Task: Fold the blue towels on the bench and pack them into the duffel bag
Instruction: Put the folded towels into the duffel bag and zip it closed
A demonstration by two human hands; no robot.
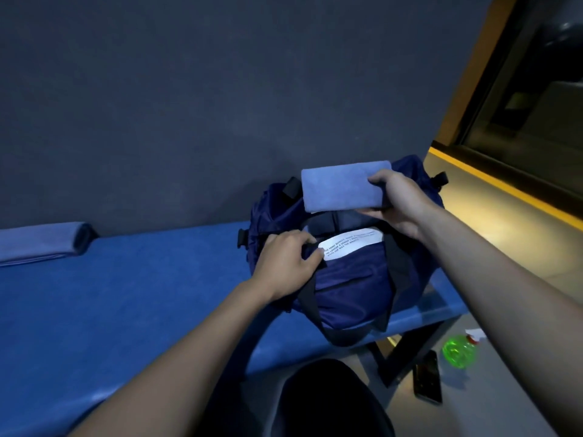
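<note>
**Folded towel held over the bag**

At frame centre, the right hand (pixel 399 205) grips a folded light-blue terry towel (pixel 342 189) above the navy nylon duffel bag (pixel 350 279) on the blue padded bench (pixel 126 298). The left hand (pixel 285 263) clutches the bag's near edge beside a white label (pixel 350 242). Another folded blue towel (pixel 41 242) lies at left.

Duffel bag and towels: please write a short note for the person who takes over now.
Left hand grips the near edge of the duffel bag by its white label.
Right hand holds a folded blue towel over the bag, not yet inside.
Second folded towel lies at the far left of the bench.
Done: both towels folded.
Left: put in the held towel, then the other.
</note>
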